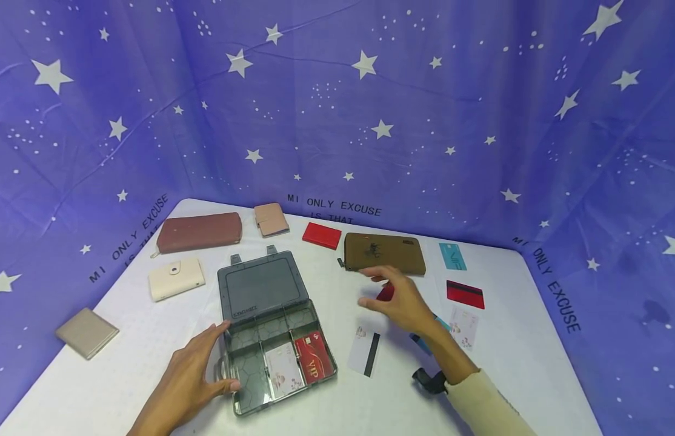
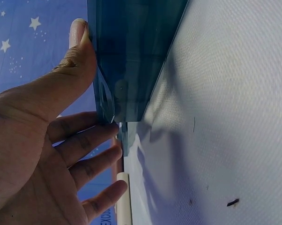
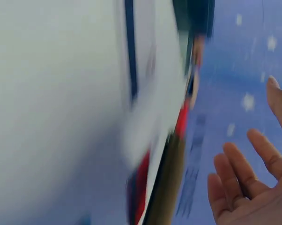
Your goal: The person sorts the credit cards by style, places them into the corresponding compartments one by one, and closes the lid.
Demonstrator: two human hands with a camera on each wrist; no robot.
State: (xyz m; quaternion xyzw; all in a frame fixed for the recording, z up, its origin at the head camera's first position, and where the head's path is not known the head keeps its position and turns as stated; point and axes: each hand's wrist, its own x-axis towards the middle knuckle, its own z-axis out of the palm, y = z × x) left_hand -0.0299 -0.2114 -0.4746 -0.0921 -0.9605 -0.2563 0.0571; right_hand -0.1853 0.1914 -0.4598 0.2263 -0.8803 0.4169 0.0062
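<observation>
A dark see-through compartment box (image 1: pixel 252 376) lies on the table with its lid (image 1: pixel 263 284) folded back. Its front middle compartment holds a white card (image 1: pixel 283 370), the front right one a red VIP card (image 1: pixel 315 356). At the box's left side is my left hand (image 1: pixel 186 370), fingers relaxed; the thumb rests against the box wall (image 2: pixel 131 56) in the left wrist view. My right hand (image 1: pixel 399 301), fingers spread and holding nothing, hovers above the table right of the box. Partly hidden under it is a red card (image 1: pixel 386 292). Nearby lies a white card with a black stripe (image 1: pixel 365 351).
Right lie a teal card (image 1: pixel 452 257), a striped red card (image 1: pixel 465 294), a pale card (image 1: pixel 464 327) and a half-hidden blue card (image 1: pixel 421 344). Behind are a brown wallet (image 1: pixel 392 253), red case (image 1: pixel 322 235), pink wallet (image 1: pixel 271 219) and maroon wallet (image 1: pixel 200 232); left, cream (image 1: pixel 176 279) and beige (image 1: pixel 87 332) wallets.
</observation>
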